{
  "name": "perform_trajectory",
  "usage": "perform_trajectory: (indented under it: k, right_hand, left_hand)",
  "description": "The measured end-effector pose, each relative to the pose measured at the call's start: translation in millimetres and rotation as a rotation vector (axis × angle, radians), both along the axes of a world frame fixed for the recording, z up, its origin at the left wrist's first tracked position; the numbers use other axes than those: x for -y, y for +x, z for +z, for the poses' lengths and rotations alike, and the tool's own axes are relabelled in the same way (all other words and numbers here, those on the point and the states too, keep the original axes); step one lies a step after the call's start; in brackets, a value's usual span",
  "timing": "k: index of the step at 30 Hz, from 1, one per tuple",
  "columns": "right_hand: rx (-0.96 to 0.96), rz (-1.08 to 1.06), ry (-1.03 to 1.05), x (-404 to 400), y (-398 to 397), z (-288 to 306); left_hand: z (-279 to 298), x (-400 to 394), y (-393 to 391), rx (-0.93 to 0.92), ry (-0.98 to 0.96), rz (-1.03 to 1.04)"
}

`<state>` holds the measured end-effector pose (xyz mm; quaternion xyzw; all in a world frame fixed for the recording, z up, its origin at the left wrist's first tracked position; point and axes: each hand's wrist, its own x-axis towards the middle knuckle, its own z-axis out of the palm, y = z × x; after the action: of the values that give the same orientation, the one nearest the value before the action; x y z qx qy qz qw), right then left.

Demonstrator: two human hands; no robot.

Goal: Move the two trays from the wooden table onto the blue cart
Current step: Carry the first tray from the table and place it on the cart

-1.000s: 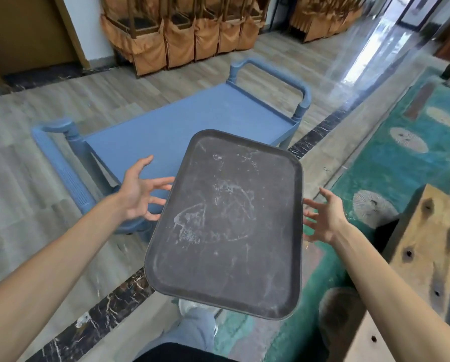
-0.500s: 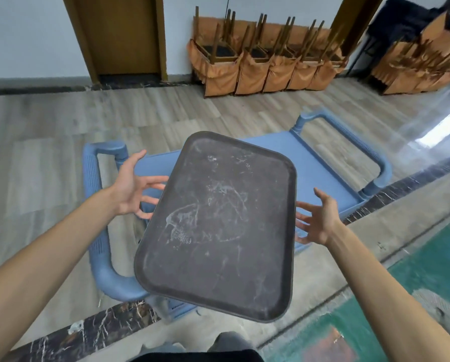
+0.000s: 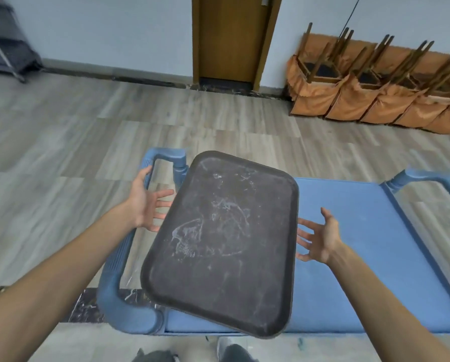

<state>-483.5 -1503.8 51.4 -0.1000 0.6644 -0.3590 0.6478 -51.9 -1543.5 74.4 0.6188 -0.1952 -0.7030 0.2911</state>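
tray [image 3: 222, 244] carried tilted above blue cart [image 3: 359, 246], near its handle end | left hand [image 3: 147, 205], right hand [image 3: 320, 237] fingers spread, supporting tray edges | risk: loose open-fingered hold, tray slips or lands askew on handle

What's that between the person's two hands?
A dark, scuffed tray, tilted, fills the gap between the left hand and right hand in the head view. Both hands are spread open at its long edges, above the blue cart.
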Motion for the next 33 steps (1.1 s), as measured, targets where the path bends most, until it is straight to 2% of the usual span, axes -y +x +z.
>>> perform_trajectory:
  k: [7, 15, 22, 25, 27, 29, 33]
  right_hand:
    - [0.048, 0.085, 0.088, 24.1, 2.8, -37.9]
    - [0.122, 0.091, 0.109, 29.2, -8.0, -55.9]
    - [0.089, 0.154, 0.105, 35.7, -14.7, -57.7]
    - [-0.154, 0.271, 0.04, 42.2, -7.9, -47.8]
    - [-0.393, 0.383, -0.119, 47.2, 3.5, -36.6]
    - [-0.617, 0.512, -0.349, 51.4, 18.2, -23.5]
    - [-0.927, 0.792, -0.667, 60.5, 49.8, -1.9]
  left_hand:
    - [-34.3, -8.3, -0.7, 0.092, 0.06, 0.114]
    - [-39.1, -8.8, -3.7, 0.058, 0.055, 0.198]
    - [-36.7, -15.0, -3.1, -0.007, 0.024, 0.16]
    - [-25.7, -19.1, -7.1, -0.006, -0.024, 0.068]
    - [-15.5, -24.1, -16.6, 0.091, -0.121, -0.009]
    - [-5.4, -31.9, -31.7, 0.27, -0.257, -0.173]
    - [-1.5, -44.0, -51.1, 0.822, -0.458, -0.565]
